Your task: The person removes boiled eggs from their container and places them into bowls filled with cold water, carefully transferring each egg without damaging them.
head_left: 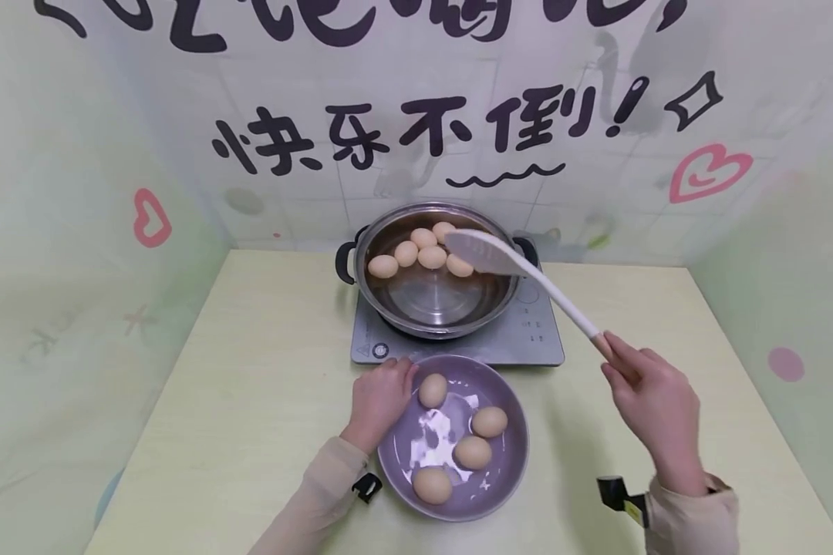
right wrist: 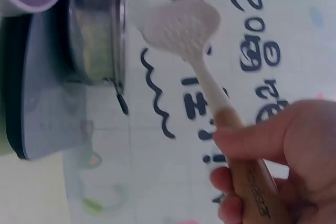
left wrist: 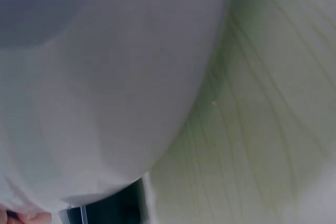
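My right hand (head_left: 655, 401) grips the wooden handle of a white slotted spoon (head_left: 562, 301), fingers curled round it. In the head view, the spoon's head overlaps the right side of a steel pot (head_left: 437, 320) and partly covers an egg there. Several brown eggs (head_left: 432, 257) lie in the pot, mostly toward its back. My left hand (head_left: 382, 397) holds the upper left rim of a purple bowl (head_left: 521, 462) with several eggs (head_left: 472, 452) in it. The bowl's outer wall (left wrist: 131, 77) fills much of the left wrist view. The right wrist view shows the perforated spoon head (right wrist: 181, 27) holding no egg.
Under the pot is a grey induction cooktop (head_left: 541, 339), its front edge close behind the bowl. Black handles (head_left: 345, 262) stick out from the pot's sides. A printed wall covering (head_left: 416, 185) rises behind the pale wooden table (head_left: 250, 401), with side panels left and right.
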Motion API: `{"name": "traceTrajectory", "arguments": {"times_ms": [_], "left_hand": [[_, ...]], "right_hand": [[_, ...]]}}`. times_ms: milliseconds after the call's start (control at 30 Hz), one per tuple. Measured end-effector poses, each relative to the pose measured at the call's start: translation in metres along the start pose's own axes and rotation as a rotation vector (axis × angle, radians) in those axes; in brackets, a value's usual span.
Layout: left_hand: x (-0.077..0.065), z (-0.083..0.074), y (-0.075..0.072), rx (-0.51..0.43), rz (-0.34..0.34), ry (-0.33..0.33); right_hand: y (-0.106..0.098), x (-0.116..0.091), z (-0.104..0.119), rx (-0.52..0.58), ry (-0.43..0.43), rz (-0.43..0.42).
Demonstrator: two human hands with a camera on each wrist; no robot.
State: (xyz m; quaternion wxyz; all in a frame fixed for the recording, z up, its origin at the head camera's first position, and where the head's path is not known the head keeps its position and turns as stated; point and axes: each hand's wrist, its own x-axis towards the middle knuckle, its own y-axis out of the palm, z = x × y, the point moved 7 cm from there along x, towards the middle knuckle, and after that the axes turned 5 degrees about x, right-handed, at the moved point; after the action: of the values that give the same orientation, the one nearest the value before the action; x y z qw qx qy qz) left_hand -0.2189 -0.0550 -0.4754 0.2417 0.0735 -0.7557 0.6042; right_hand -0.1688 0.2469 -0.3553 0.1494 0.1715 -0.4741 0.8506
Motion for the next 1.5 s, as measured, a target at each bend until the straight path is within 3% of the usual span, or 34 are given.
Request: {"name": "traceTrajectory", "arguments": {"times_ms": [133, 267, 667, 933, 1500], "left_hand": [[-0.002, -0.002, -0.001, -0.007, -0.001, 0.001], [-0.002, -0.004, -0.002, -0.005, -0.005, 0.007], [-0.001, -0.003, -0.001, 0.014, -0.012, 0.007], [-0.001, -0.002, 0.001, 0.009, -0.005, 0.002], [0.000, 0.000, 0.001, 0.014, 0.002, -0.004]], "right_hand": [[0.018, 0.011, 0.004, -0.005, 0.058, -0.079], [0.034, 0.017, 0.003, -0.005, 0.100, -0.088], [0.052, 0.027, 0.005, -0.056, 0.096, -0.100], [0.053, 0.023, 0.003, -0.080, 0.079, -0.063], [0.043, 0.000, 0.015, -0.094, -0.021, 0.110]]}}
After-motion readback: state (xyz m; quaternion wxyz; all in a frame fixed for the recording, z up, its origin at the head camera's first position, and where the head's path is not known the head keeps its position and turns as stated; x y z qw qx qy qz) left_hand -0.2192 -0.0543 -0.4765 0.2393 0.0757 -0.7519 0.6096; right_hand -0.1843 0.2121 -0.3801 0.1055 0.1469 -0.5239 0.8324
